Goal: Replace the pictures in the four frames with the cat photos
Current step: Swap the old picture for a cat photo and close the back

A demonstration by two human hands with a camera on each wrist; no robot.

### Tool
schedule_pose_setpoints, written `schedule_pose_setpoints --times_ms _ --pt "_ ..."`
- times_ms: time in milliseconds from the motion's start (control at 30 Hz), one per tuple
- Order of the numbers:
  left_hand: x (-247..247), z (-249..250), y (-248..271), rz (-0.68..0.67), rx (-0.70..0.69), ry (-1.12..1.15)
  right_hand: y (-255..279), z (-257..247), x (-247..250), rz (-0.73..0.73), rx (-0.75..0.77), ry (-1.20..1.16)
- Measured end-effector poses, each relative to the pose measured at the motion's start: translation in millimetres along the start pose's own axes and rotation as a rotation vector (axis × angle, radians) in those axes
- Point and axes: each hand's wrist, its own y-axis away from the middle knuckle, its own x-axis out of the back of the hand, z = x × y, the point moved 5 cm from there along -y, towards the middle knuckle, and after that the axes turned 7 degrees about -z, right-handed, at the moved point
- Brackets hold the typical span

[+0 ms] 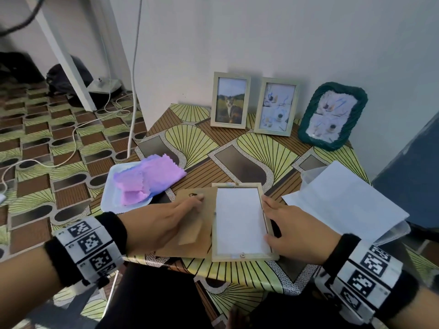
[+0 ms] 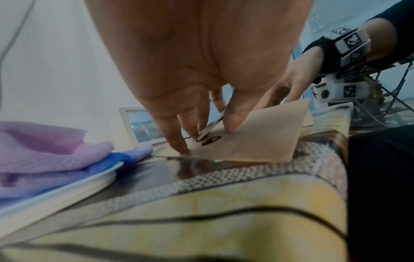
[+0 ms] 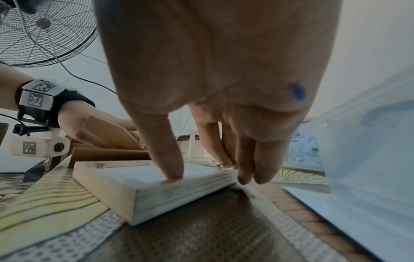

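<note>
A pale wooden frame [image 1: 237,256] lies face down near the table's front edge, and the white back of a photo [image 1: 238,222] fills its opening. My right hand [image 1: 267,219] rests on its right rail, the thumb [image 3: 170,170] pressing down inside the rim and the fingers [image 3: 246,170] straight over the outer edge. The brown backing board [image 1: 187,243] lies just left of the frame with its stand flap raised. On the board my left hand [image 1: 197,203] presses with straight fingers [image 2: 177,141]. At the back stand a cat-photo frame [image 1: 230,100], a frame of drawings [image 1: 276,106] and a green woven frame [image 1: 332,116].
A white tray [image 1: 108,198] with a pink and purple cloth [image 1: 147,181] sits at the left, close to the backing board. White sheets and a clear plastic sleeve [image 1: 342,200] lie at the right. The wall stands behind the frames. Cables run over the floor at the left.
</note>
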Motion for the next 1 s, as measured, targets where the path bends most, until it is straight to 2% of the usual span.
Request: schedule_pose_setpoints --times_ms 167,367,467,567,733,833,933,1000 --pt "-3 -16 4 -0.091 0.072 -0.008 4 0 -2 -0.004 -0.009 -0.015" --pt "-10 -28 6 -0.112 0.076 0.011 5 0 -4 -0.058 -0.036 -0.015" --pt "-4 -26 6 -0.04 0.112 0.061 5 -2 -4 -0.065 -0.049 -0.004" --pt "17 -13 4 0.113 0.103 0.102 6 -7 -2 -0.032 -0.034 -0.053" --pt "54 4 -16 0.304 0.041 0.171 4 -8 15 0.191 -0.067 -0.173" --pt "56 -2 -43 0.228 0.1 0.145 -8 -3 21 0.207 -0.127 -0.164" --pt "46 -7 -67 0.11 0.156 0.137 -22 1 23 0.144 -0.188 -0.164" --pt "40 -7 -77 0.085 0.169 0.134 -29 3 24 0.115 -0.203 -0.144"
